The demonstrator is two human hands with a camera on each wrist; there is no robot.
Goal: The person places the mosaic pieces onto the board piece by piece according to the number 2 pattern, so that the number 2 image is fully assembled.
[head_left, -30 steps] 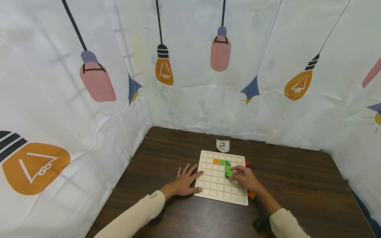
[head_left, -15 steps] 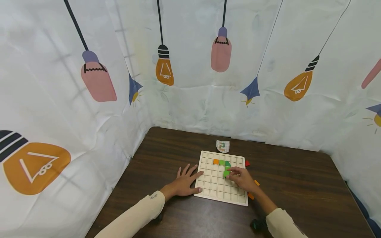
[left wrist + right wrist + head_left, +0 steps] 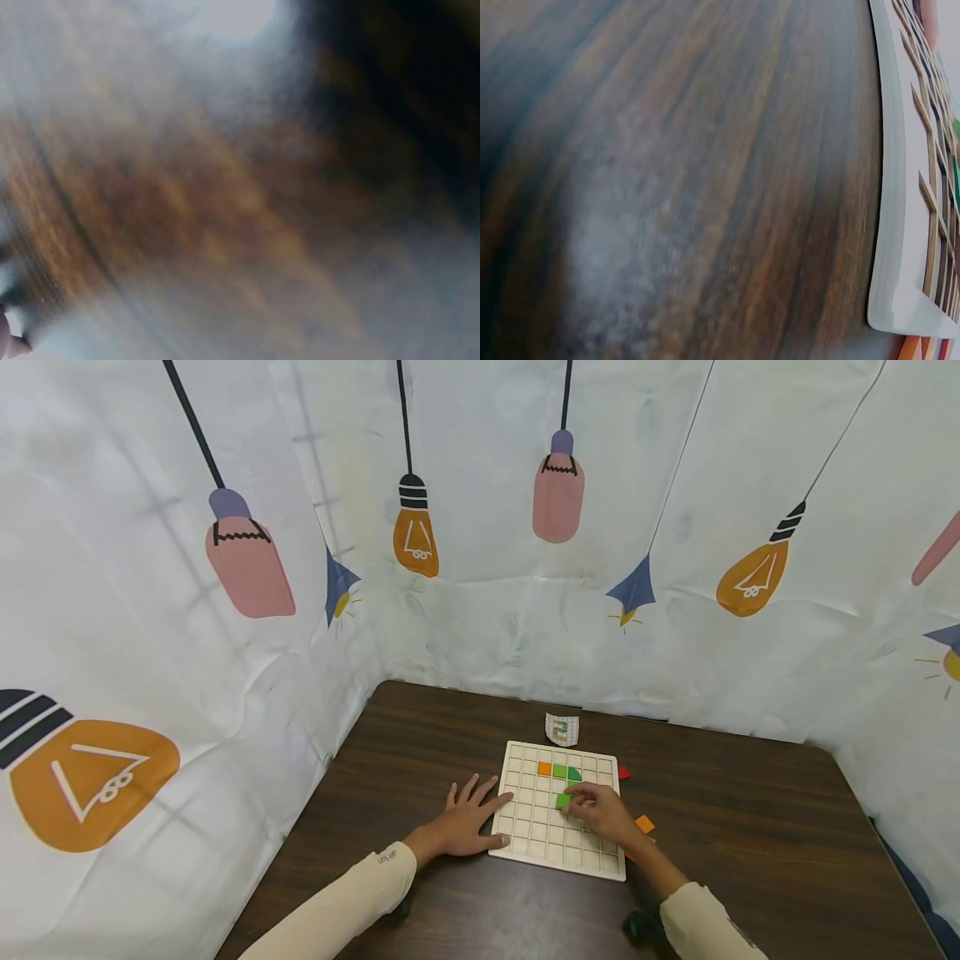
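A pale square grid board (image 3: 525,839) lies on the dark wooden table. My left hand (image 3: 461,825) rests at its left edge with fingers spread, thumb and a finger touching the board. Over the middle of the grid, my right hand (image 3: 603,814) pinches a light green square tile (image 3: 563,801) between thumb and fingers. Along an upper row sit an orange square tile (image 3: 544,768), a green square tile (image 3: 559,771) and a dark green rounded tile (image 3: 574,773). Another green tile (image 3: 572,782) below that row is partly hidden by my right fingers.
Behind the board lies a small pattern card (image 3: 562,729). Right of the board are a red tile (image 3: 624,772) and an orange tile (image 3: 644,824), with more partly hidden under my forearm. The right wrist view shows the board's rim (image 3: 891,187); the left wrist view shows blurred tabletop (image 3: 225,210).
My right hand has shifted left across the grid with the light green tile. The loose orange tile has come into view beside my right forearm. My left hand stays in place.
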